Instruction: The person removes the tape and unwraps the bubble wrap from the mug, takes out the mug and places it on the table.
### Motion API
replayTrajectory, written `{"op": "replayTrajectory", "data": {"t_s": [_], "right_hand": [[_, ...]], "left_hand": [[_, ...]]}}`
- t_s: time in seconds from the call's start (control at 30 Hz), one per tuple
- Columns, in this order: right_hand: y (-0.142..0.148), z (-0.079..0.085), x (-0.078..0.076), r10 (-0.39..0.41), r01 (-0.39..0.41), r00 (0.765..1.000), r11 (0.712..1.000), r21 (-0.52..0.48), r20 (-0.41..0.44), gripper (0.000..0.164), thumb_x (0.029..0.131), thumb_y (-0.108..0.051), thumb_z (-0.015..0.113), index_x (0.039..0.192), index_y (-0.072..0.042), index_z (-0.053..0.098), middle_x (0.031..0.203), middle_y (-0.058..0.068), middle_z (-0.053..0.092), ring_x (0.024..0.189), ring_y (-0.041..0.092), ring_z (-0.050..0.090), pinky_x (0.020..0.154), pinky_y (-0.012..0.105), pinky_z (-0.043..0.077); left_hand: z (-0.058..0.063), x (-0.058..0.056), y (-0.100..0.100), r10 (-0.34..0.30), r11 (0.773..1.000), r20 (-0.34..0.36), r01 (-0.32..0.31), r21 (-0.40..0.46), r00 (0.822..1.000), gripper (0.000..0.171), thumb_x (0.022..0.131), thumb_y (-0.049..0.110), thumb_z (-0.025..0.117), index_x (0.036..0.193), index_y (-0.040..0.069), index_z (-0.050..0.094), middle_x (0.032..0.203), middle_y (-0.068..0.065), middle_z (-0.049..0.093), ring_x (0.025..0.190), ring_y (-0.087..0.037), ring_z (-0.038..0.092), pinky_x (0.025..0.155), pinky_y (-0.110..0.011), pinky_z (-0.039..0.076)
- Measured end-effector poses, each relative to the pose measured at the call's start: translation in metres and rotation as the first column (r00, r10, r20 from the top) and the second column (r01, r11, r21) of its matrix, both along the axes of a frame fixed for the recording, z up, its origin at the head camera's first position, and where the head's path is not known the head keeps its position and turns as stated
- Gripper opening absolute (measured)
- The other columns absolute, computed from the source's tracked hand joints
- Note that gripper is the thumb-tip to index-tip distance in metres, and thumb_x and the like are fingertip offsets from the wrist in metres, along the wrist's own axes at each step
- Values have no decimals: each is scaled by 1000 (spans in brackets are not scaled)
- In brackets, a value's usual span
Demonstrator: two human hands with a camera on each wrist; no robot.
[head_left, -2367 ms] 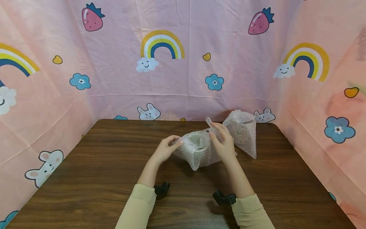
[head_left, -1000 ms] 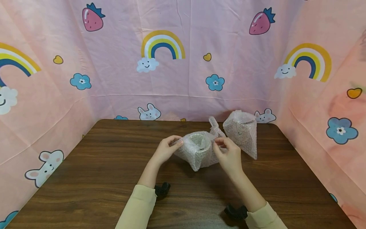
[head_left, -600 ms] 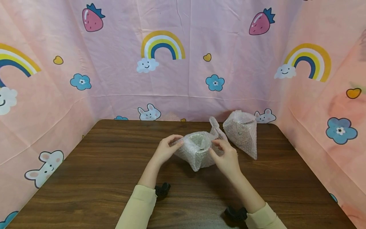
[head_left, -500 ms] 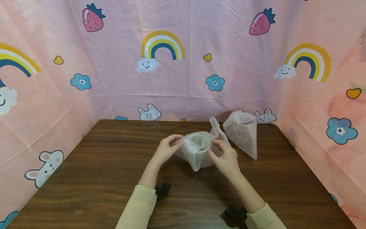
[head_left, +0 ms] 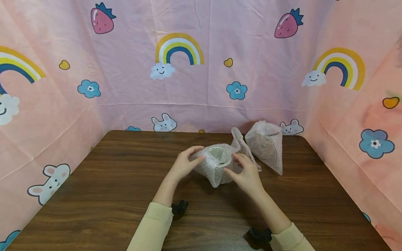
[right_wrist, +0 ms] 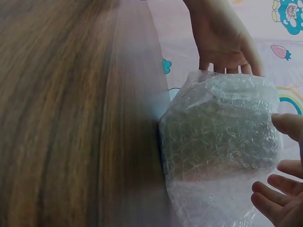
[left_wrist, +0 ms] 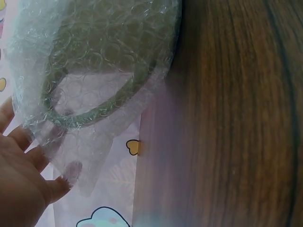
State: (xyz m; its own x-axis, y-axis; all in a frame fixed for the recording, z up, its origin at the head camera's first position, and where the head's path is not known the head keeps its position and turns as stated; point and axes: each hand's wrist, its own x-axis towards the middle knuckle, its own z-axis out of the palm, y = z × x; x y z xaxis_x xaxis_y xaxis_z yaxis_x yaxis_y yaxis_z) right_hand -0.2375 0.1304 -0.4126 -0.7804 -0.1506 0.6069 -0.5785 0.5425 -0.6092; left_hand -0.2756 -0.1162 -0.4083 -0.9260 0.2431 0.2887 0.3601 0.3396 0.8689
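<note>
A green mug (left_wrist: 99,42) stands in the middle of the table, wrapped in clear bubble wrap (head_left: 215,176). Its handle shows through the plastic in the left wrist view. My left hand (head_left: 183,166) holds the wrap at the handle side, with fingertips partly behind the plastic. On the opposite side is my right hand (head_left: 248,176), thumb and index at the mug's near right edge and the other fingers spread apart. A loose flap of bubble wrap (head_left: 240,141) sticks out behind the right hand. The mug's underside is hidden.
A second bubble-wrapped bundle (head_left: 265,148) stands at the back right, close to the loose flap. The dark wooden table (head_left: 125,181) ends at a pink printed cloth backdrop (head_left: 201,87). Black wrist devices (head_left: 259,235) hang under both forearms.
My right hand came down from the raised flap to the mug's right side, and its thumb moved slightly left and nearer. The left hand shifted a little to the right. The mug stays in place.
</note>
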Motion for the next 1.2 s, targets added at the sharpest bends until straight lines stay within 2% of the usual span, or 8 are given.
{"op": "replayTrajectory", "data": {"t_s": [0.37, 0.5, 0.67, 0.8, 0.97, 1.07, 1.2], "right_hand": [[-1, -3, -2, 24, -21, 998, 999, -45, 59, 55, 75, -15, 83, 120, 8, 60, 122, 17, 58, 104, 30, 61, 86, 42, 51], [-1, -4, -3, 18, -15, 998, 998, -58, 67, 52, 75, -15, 83, 118, 6, 62, 120, 16, 59, 102, 29, 62, 85, 41, 51], [-1, -6, -4, 18, -13, 998, 997, -73, 67, 51, 74, -14, 84, 116, 5, 63, 118, 16, 60, 100, 28, 63, 84, 39, 52], [-1, -8, -4, 19, -14, 998, 997, -78, 61, 52, 73, -14, 84, 116, 5, 63, 117, 17, 61, 100, 29, 63, 84, 38, 52], [-2, -7, -3, 21, -16, 998, 996, -84, 63, 52, 73, -14, 84, 116, 5, 63, 118, 17, 60, 99, 30, 64, 84, 39, 52], [-2, -7, -3, 26, -21, 998, 996, -84, 64, 52, 73, -14, 84, 116, 5, 63, 119, 17, 60, 99, 30, 64, 84, 40, 52], [-2, -7, -2, 29, -23, 997, 997, -75, 73, 51, 74, -15, 83, 116, 5, 62, 120, 17, 59, 100, 30, 63, 84, 40, 52]], "left_hand": [[0, 0, 3, 1, 1000, -23, -1, -16, 1000, 46, 89, 36, 69, 132, 22, 59, 132, 3, 56, 125, -19, 46, 97, -48, 42], [2, 1, 4, 10, 1000, -19, -10, 0, 1000, 41, 89, 32, 70, 128, 21, 62, 128, 4, 59, 121, -18, 50, 94, -45, 45], [4, 2, 6, 22, 1000, -68, -23, -13, 997, 35, 88, 26, 71, 122, 18, 66, 121, 3, 62, 115, -17, 54, 93, -43, 45], [6, 3, 7, 11, 999, -139, -18, -46, 990, 34, 88, 24, 71, 121, 15, 67, 117, 4, 61, 112, -17, 54, 95, -44, 44], [7, 5, 7, -56, 991, -213, 29, -130, 975, 38, 92, 21, 67, 129, 11, 62, 118, 0, 56, 112, -21, 52, 91, -46, 45], [7, 6, 8, -89, 979, -219, 45, -201, 972, 46, 91, 26, 68, 133, 10, 57, 118, -1, 52, 108, -21, 51, 86, -45, 46], [9, 8, 10, -88, 967, -183, 40, -251, 979, 56, 86, 35, 73, 134, 12, 56, 117, 1, 48, 106, -19, 50, 87, -44, 46]]}}
